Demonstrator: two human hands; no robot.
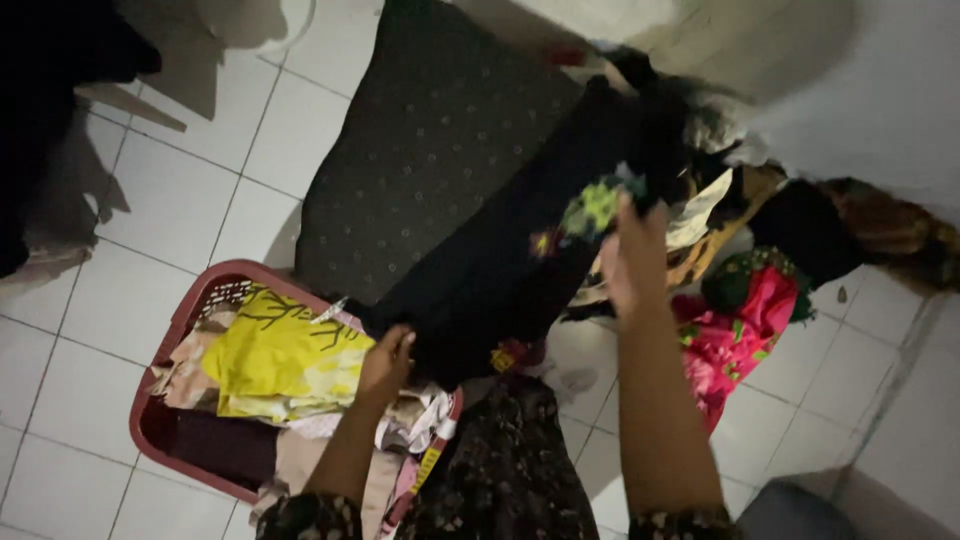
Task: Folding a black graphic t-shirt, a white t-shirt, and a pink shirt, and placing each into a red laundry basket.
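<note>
Both of my hands hold up a long black garment (520, 240) with a small green and yellow flower patch. My left hand (385, 365) grips its lower end just above the red laundry basket (180, 330). My right hand (632, 255) pinches its upper end near the flower patch, in front of a heap of clothes (740, 250). The garment stretches slantwise between the two hands. In the basket lies a folded yellow cloth (280, 365) with dark line drawings, on top of other pale clothes.
A large dark dotted cushion (430, 140) lies on the white tiled floor (150, 210) behind the garment. A pink flowered cloth (735, 335) and brown fabrics spill from the heap by the wall at right. Dark cloth hangs at far left.
</note>
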